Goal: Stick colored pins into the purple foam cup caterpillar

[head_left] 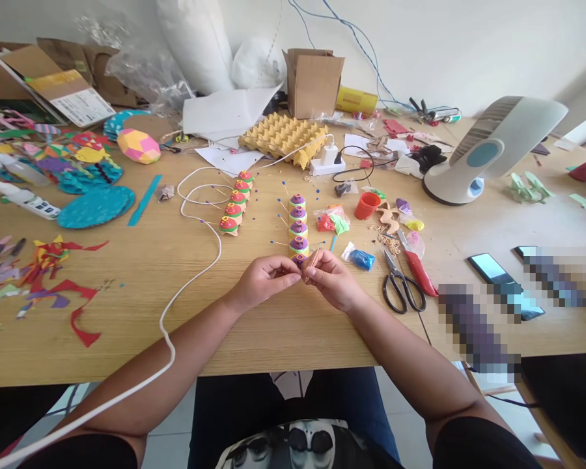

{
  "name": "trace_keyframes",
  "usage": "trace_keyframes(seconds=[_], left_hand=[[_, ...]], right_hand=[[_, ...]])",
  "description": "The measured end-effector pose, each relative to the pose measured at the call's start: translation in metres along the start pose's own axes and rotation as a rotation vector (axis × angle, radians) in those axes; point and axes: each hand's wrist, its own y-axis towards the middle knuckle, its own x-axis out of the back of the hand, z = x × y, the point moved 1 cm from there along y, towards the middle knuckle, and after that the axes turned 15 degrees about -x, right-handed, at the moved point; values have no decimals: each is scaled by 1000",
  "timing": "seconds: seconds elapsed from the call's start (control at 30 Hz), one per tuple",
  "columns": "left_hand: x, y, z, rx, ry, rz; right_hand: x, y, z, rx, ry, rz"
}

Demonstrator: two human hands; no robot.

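A strip of purple-and-yellow decorated egg-carton cups [299, 228] stands upright on the table just beyond my hands, thin blue-tipped sticks poking out of its sides. Close to its near end, my right hand [336, 281] pinches a small tan piece [311, 266] between thumb and fingers. My left hand [266, 283] is closed too, its thumb and fingertips meeting beside that piece; what lies between them is too small to tell. Farther left sits a second cup strip, red and green [234, 207], also with thin sticks.
Scissors [401, 286] and a red-handled knife [420, 272] lie to the right, near a red cup [367, 205] and bagged clay [361, 258]. A white cable [195, 273] crosses the left side. Behind are a yellow egg tray [286, 138] and a fan [483, 153].
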Motion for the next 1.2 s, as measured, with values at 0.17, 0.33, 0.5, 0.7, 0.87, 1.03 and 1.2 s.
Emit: trace_keyframes(seconds=[0.17, 0.33, 0.5, 0.7, 0.87, 1.03, 1.2], left_hand=[[1, 0, 2, 39, -43, -17], [3, -1, 8, 51, -112, -15], [5, -2, 14, 59, -177, -30], [5, -2, 14, 64, -207, -28], [5, -2, 13, 77, -222, -14], [6, -2, 13, 77, -216, -39], [5, -1, 11, 62, -216, -76]], right_hand=[[-2, 0, 0, -10, 23, 2], [-3, -1, 1, -48, 71, 11], [-2, -2, 1, -110, 87, 22], [-3, -4, 3, -113, 160, 68], [-3, -5, 4, -124, 158, 83], [0, -4, 2, -142, 146, 46], [-1, -3, 2, -115, 165, 38]])
